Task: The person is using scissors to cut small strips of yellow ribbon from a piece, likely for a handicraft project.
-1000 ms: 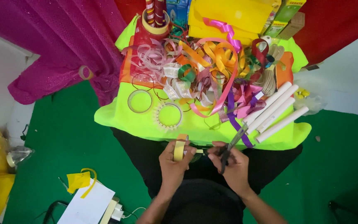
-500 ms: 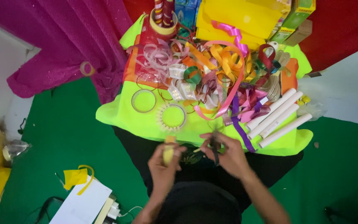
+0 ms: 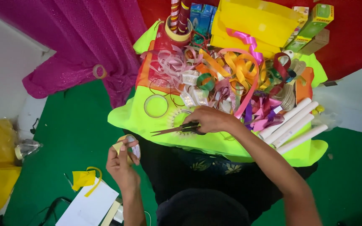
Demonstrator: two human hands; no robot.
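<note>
A neon yellow-green cloth [image 3: 214,140] covers the table, with tangled ribbons [image 3: 223,73] heaped toward twelve o'clock. The right hand [image 3: 212,119] grasps the scissors [image 3: 174,129] low over the cloth, long axis near level, tips toward nine o'clock; they are best set down flat, clear of the ribbons. At eight o'clock from them, the left hand [image 3: 122,163] pinches a yellow tape roll [image 3: 127,144].
</note>
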